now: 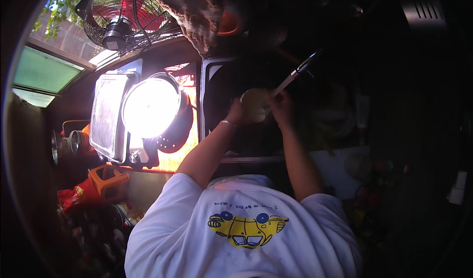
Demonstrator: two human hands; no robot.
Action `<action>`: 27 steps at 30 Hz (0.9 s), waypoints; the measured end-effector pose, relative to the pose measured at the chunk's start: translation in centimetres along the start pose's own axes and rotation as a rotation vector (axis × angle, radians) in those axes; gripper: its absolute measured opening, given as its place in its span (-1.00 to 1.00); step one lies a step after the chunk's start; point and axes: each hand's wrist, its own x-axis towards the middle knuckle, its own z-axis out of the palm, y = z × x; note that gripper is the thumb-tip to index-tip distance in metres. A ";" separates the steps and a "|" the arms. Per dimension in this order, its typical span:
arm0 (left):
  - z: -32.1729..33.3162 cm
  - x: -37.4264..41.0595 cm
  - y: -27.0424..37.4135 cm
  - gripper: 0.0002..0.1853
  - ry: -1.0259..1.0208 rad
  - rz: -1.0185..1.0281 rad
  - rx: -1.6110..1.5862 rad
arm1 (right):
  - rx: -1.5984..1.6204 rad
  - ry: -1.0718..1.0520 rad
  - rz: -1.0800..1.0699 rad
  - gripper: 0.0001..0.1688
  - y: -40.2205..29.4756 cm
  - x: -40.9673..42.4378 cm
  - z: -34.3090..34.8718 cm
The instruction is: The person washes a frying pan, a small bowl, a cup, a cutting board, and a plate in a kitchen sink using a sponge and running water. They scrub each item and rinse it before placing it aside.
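Over a dark sink basin with a pale metal rim (203,93), my left hand (236,111) grips the left side of a pale round bowl (253,102). A bracelet circles that wrist. At the bowl's right edge is my right hand (282,106), fingers bent; shadow hides whether they hold the rim or anything else. A shiny faucet spout (305,64) reaches in from the upper right. From its tip, what looks like a stream of water (283,85) runs down towards the bowl and my right fingers. The basin's inside is too dark to make out.
Left of the sink, a sunlit round pan or lid (151,106) stands beside a rectangular metal tray (111,115). A caged fan (125,15) and brown cloth (192,12) are at the window. An orange plastic stool (109,182) is lower left. Deep shadow covers the right side.
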 end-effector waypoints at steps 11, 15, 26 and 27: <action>0.8 -1.6 4.6 -0.42 0.228 0.092 -0.176 | -0.250 -0.488 -0.008 -0.37 9.1 -0.3 4.3; 2.8 -0.2 1.9 -0.41 0.096 -0.029 -0.616 | 0.610 -0.141 0.419 -0.48 7.6 -1.4 5.5; 3.8 -0.9 0.7 -0.59 -0.053 -0.020 -1.078 | 0.346 -0.379 0.347 -0.58 6.7 -0.8 5.1; 3.8 -0.8 0.6 -0.56 -0.248 -0.097 -1.312 | 0.527 -0.327 0.436 -0.57 6.6 -0.8 5.5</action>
